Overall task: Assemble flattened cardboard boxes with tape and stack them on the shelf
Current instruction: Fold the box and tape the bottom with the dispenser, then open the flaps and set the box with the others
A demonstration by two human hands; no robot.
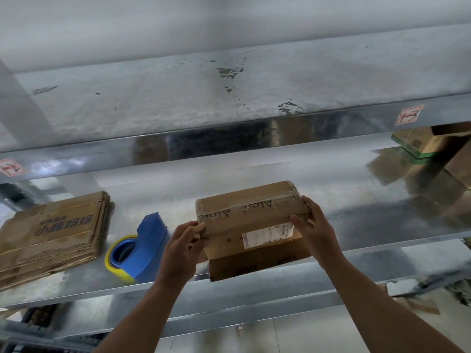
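An assembled brown cardboard box [244, 210], taped along its top seam and bearing a white label on its front, is held over the middle metal shelf [356, 217]. My left hand [184, 247] grips its left end and my right hand [314, 225] grips its right end. A flap hangs below the box near the shelf's front edge. A stack of flattened cardboard boxes [51, 233] lies at the left of the same shelf. Between the stack and the box sits a blue tape dispenser [142, 248] with a yellow tape roll.
An upper shelf [229, 98] with a scuffed top runs above, with red-marked labels on its front edge. More cardboard boxes [433, 143] stand at the far right of the middle shelf. A lower shelf level and floor show below.
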